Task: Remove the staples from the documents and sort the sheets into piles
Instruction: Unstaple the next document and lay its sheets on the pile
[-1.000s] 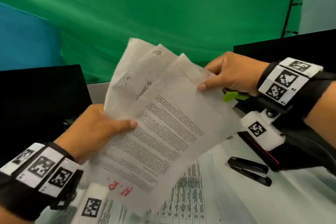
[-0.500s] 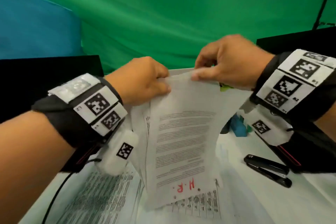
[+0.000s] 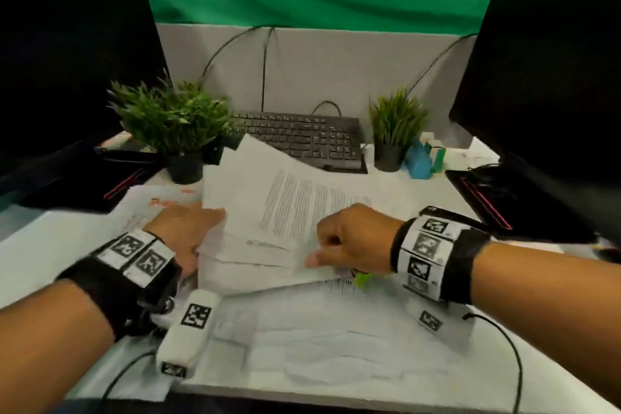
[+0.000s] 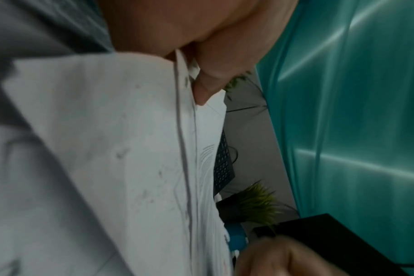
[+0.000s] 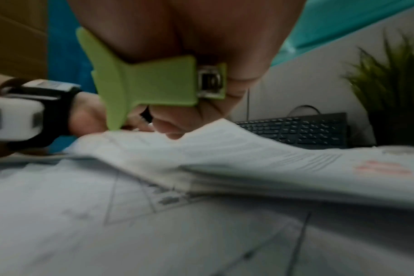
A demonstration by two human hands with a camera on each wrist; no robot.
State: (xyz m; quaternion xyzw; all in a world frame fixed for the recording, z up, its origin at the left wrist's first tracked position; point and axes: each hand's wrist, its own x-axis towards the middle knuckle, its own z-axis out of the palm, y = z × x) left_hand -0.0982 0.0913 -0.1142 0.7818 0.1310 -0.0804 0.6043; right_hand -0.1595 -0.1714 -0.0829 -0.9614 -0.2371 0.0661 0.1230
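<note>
A loose stack of printed sheets [image 3: 285,212] lies fanned low over the desk, slightly lifted at its near edge. My left hand [image 3: 188,232] grips its left edge, thumb on top; the left wrist view shows that thumb [image 4: 213,80] pressing on the sheets [image 4: 130,149]. My right hand [image 3: 349,239] pinches the near right corner between thumb and forefinger. Its other fingers hold a green staple remover [image 5: 149,84] against the palm, of which only a tip [image 3: 364,279] shows in the head view. More sheets [image 3: 302,329] lie flat underneath. No staple is visible.
A black keyboard [image 3: 302,141] sits behind the papers between two potted plants [image 3: 174,121] [image 3: 396,131]. Dark monitors stand at left [image 3: 67,60] and right [image 3: 554,77]. A sheet with orange print [image 3: 161,202] lies at left, a blue object [image 3: 420,161] at back right.
Both hands have brought the sheets down from upright in the air to low over the desk. The head view now looks down at the desk.
</note>
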